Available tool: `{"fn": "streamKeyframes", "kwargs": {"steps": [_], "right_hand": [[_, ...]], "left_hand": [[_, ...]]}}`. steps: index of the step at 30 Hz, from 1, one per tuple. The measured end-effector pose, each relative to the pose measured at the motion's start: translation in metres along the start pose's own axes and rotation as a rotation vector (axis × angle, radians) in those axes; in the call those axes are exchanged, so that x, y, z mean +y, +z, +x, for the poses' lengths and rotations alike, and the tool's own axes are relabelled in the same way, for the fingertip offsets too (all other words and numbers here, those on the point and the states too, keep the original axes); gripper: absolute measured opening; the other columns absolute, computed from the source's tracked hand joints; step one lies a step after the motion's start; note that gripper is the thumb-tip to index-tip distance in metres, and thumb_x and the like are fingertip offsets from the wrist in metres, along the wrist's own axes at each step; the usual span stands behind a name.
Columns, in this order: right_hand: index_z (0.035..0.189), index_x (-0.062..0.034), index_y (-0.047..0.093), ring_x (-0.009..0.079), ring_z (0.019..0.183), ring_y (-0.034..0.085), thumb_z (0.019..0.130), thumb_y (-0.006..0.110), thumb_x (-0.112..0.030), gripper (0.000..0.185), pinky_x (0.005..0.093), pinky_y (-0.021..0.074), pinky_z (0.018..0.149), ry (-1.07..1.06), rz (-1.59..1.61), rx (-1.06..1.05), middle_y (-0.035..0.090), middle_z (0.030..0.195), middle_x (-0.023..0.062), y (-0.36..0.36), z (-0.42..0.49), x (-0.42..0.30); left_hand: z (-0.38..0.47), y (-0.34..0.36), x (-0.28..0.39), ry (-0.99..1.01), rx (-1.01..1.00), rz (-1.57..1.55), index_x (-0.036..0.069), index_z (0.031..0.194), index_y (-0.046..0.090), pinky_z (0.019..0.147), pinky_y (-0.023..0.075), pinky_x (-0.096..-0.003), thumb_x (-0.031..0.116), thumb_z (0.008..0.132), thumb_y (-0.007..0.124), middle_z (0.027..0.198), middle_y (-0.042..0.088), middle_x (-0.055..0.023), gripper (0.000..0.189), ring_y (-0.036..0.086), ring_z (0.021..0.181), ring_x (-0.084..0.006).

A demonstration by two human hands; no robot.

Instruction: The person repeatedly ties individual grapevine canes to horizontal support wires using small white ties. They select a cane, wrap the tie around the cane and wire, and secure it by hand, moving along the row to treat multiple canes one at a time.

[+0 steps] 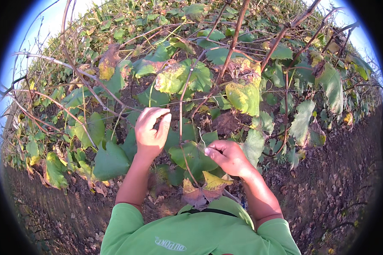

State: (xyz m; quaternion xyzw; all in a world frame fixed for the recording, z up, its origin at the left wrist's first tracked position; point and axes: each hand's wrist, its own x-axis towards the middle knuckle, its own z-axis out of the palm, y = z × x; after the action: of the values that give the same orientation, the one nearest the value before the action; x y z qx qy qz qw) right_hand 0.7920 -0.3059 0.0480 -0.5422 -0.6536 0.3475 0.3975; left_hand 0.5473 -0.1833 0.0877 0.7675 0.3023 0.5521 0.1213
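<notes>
My right hand (227,156) pinches a short, thin, whitish tie (200,135) between thumb and fingertips, and its free end curls upward. My left hand (152,130) is raised at a thin trellis wire (198,99), with fingers curled and thumb close to the index finger. Whether it grips the wire there is hidden. Between my hands a slender brown grapevine cane (181,118) crosses the wire and runs down towards my chest. A yellow-brown dried leaf (207,189) hangs at its lower end. Another thin, pale strand (215,101) hangs from the wire farther right.
Thicker vine canes (233,44) rise ahead and to the right. A pale cane (60,63) slants across the left. Green and yellowing grape leaves (242,95) crowd around the wire. Bare soil with fallen leaves (332,197) lies to the right.
</notes>
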Motion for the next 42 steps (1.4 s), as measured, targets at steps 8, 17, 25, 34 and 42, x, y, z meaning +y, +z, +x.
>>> {"fn": "streamKeyframes", "kwargs": {"steps": [8, 17, 25, 34, 42], "right_hand": [[0.103, 0.0001, 0.074, 0.0156, 0.076, 0.061, 0.106, 0.072, -0.019, 0.020, 0.0341, 0.0509, 0.071, -0.153, 0.033, -0.063, 0.069, 0.082, 0.0085, -0.006, -0.028, -0.009], [0.105, -0.0036, 0.072, 0.0348, 0.084, 0.068, 0.104, 0.068, -0.020, 0.017, 0.0442, 0.0524, 0.075, -0.373, 0.119, -0.214, 0.071, 0.090, 0.0137, -0.057, -0.059, -0.005], [0.101, -0.0022, 0.073, 0.0177, 0.074, 0.063, 0.102, 0.074, -0.014, 0.012, 0.0352, 0.0501, 0.068, -0.237, 0.448, -0.260, 0.068, 0.083, 0.0072, -0.145, -0.129, 0.059], [0.095, -0.0013, 0.078, 0.0286, 0.076, 0.070, 0.093, 0.073, -0.022, 0.021, 0.0414, 0.0545, 0.071, 0.237, 0.080, -0.488, 0.073, 0.085, 0.0135, -0.186, -0.276, 0.232], [0.089, -0.0113, 0.083, 0.0398, 0.090, 0.073, 0.080, 0.075, -0.031, 0.023, 0.0468, 0.0597, 0.079, 0.530, -0.334, -0.504, 0.077, 0.098, 0.0182, -0.088, -0.321, 0.364]], "left_hand": [[-0.008, 0.006, 0.027, 0.105, -0.504, -0.343, 0.000, 0.108, 0.077, 0.075, 0.0569, -0.0365, 0.005, 0.091, 0.082, 0.094, 0.075, -0.0106, 0.018, 0.072, 0.084, -0.0246], [-0.029, 0.003, 0.114, 0.046, -0.508, -0.279, 0.001, 0.100, 0.071, 0.076, 0.0519, -0.0372, 0.011, 0.099, 0.073, 0.093, 0.067, -0.0097, 0.011, 0.064, 0.085, -0.0242], [-0.104, 0.058, 0.208, -0.278, 0.212, -0.383, 0.004, 0.094, 0.065, 0.069, 0.0448, -0.0266, 0.025, 0.106, 0.068, 0.089, 0.061, -0.0066, 0.024, 0.057, 0.078, -0.0160], [-0.261, 0.174, 0.197, -0.407, -0.952, 0.037, 0.010, 0.106, 0.080, 0.081, 0.0577, -0.0428, 0.020, 0.090, 0.078, 0.098, 0.073, -0.0099, 0.019, 0.072, 0.093, -0.0319], [-0.369, 0.297, 0.103, -0.362, -1.195, 0.087, 0.015, 0.122, 0.077, 0.106, 0.0523, -0.0465, 0.020, 0.087, 0.078, 0.128, 0.065, -0.0158, 0.036, 0.062, 0.124, -0.0366]]}}
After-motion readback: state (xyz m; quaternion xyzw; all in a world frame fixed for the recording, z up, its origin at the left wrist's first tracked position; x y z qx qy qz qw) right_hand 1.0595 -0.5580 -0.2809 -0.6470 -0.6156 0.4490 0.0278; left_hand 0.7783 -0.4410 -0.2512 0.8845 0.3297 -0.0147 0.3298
